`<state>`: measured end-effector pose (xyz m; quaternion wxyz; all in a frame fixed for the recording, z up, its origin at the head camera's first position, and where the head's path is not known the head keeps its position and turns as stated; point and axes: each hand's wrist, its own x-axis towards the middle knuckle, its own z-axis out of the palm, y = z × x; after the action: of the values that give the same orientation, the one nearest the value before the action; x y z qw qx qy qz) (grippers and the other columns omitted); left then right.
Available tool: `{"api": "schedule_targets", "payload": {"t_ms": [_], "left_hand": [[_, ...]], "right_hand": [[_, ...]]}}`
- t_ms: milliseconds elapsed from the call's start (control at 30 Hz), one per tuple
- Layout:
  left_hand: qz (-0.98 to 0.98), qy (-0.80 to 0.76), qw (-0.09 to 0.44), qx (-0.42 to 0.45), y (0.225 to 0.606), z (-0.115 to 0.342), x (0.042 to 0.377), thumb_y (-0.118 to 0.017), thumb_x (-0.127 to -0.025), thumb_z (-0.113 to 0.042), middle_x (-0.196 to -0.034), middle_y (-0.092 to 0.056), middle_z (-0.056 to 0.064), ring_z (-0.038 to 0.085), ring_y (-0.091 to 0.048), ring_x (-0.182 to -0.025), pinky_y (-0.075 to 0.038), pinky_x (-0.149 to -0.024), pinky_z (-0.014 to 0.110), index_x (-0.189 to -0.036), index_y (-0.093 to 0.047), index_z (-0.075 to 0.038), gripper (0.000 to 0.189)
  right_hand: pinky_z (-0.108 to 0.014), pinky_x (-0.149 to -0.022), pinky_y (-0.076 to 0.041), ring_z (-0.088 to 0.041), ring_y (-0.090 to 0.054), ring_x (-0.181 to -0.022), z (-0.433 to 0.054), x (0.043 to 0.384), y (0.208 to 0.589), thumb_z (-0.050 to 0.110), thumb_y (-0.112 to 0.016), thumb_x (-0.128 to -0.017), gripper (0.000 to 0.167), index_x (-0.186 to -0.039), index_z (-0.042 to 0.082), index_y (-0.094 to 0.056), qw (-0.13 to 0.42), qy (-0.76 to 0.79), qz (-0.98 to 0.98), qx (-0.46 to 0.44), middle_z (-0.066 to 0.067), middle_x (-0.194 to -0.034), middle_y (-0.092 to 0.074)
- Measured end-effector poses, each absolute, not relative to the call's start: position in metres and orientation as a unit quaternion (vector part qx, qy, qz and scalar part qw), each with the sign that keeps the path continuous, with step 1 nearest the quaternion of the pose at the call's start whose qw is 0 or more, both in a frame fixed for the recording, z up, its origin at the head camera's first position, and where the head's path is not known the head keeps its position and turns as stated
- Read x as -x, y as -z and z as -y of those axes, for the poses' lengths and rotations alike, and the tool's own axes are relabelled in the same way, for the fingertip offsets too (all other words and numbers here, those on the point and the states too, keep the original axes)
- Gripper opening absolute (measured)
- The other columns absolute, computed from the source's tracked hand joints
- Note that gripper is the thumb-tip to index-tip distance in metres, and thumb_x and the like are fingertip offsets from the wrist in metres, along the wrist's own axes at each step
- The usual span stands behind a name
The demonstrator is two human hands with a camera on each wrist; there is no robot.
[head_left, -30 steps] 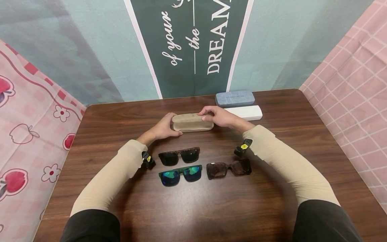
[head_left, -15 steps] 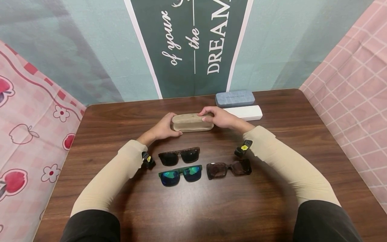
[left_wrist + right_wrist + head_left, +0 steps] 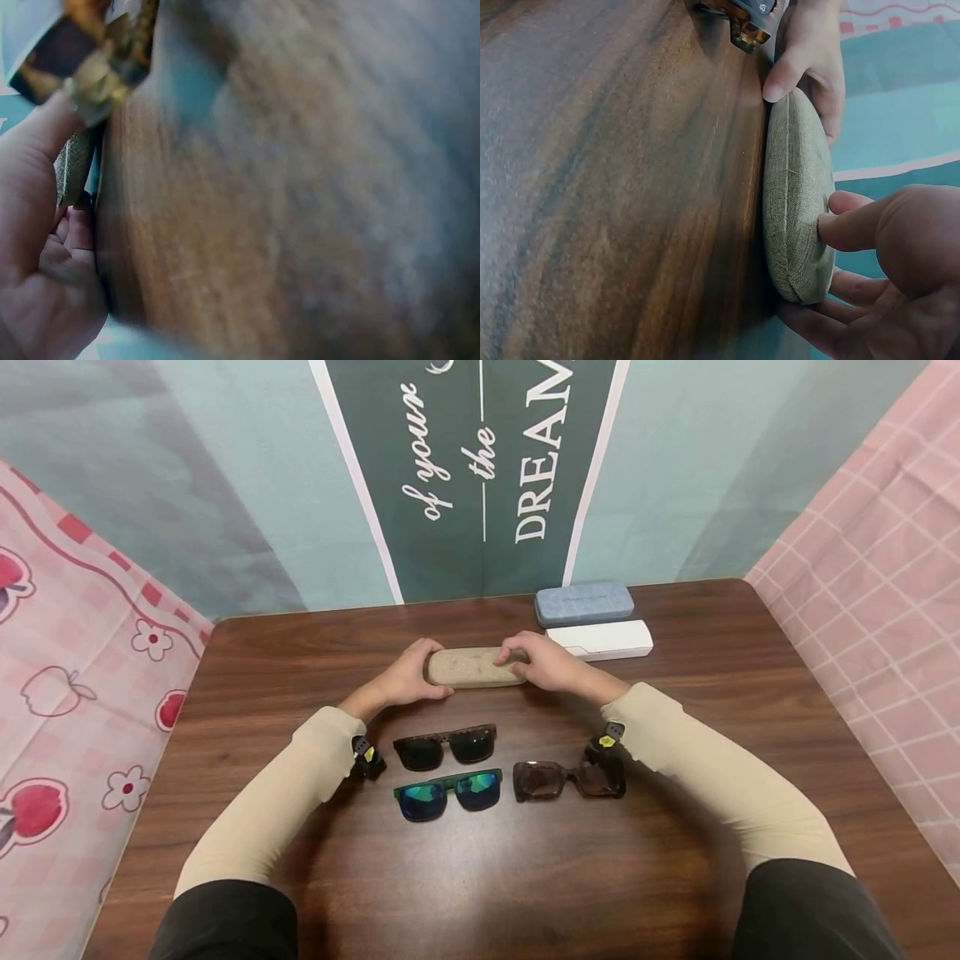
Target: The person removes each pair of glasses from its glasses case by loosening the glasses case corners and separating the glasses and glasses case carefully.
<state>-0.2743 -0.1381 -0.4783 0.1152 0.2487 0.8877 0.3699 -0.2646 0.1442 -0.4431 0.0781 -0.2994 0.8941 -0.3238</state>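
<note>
A beige fabric glasses case (image 3: 468, 667) lies on the table, its lid down against the base in the right wrist view. My left hand (image 3: 405, 675) grips its left end, thumb on the near side and fingers behind. At the other end is my right hand (image 3: 546, 662), with the thumb and index finger on the lid and other fingers around the end of the case (image 3: 799, 202). Nearer to me lie brown-framed sunglasses (image 3: 445, 749), green-framed sunglasses (image 3: 448, 796) with blue-green lenses, and brown translucent sunglasses (image 3: 543, 780).
Behind my right hand, a white case (image 3: 611, 641) lies in front of a blue glasses case (image 3: 583, 603) near the back edge of the wooden table (image 3: 480, 893). Patterned cloth (image 3: 75, 693) hangs at the left, pink checked cloth (image 3: 885, 543) at the right.
The glasses case's shiny front band has gone from view and its fabric lid now shows. My right hand has shifted slightly right and down; the left hand keeps its place.
</note>
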Motion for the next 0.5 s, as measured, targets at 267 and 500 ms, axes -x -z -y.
{"api": "schedule_targets", "payload": {"t_ms": [267, 500], "left_hand": [[-0.886, -0.374, 0.115, -0.249, 0.4784, 0.1395, 0.2741, -0.086, -0.078, -0.015, -0.123, -0.053, 0.018, 0.030, -0.051, -0.113, -0.042, -0.101, 0.045, -0.129, -0.051, 0.001, 0.064], [-0.886, -0.373, 0.117, -0.249, 0.4788, 0.1392, 0.2734, -0.086, -0.079, -0.016, -0.123, -0.052, 0.017, 0.030, -0.050, -0.113, -0.042, -0.102, 0.044, -0.129, -0.051, 0.001, 0.063]], "right_hand": [[-0.049, -0.105, -0.043, -0.034, -0.057, -0.120, -0.1435, 0.2649, 0.4385, -0.006, -0.065, -0.094, 0.016, -0.102, 0.006, -0.071, 0.090, 0.322, -0.892, 0.304, -0.016, -0.117, -0.069], [-0.049, -0.104, -0.043, -0.032, -0.058, -0.120, -0.1440, 0.2676, 0.4373, -0.003, -0.065, -0.095, 0.016, -0.105, 0.008, -0.070, 0.096, 0.308, -0.895, 0.309, -0.013, -0.118, -0.069]]}}
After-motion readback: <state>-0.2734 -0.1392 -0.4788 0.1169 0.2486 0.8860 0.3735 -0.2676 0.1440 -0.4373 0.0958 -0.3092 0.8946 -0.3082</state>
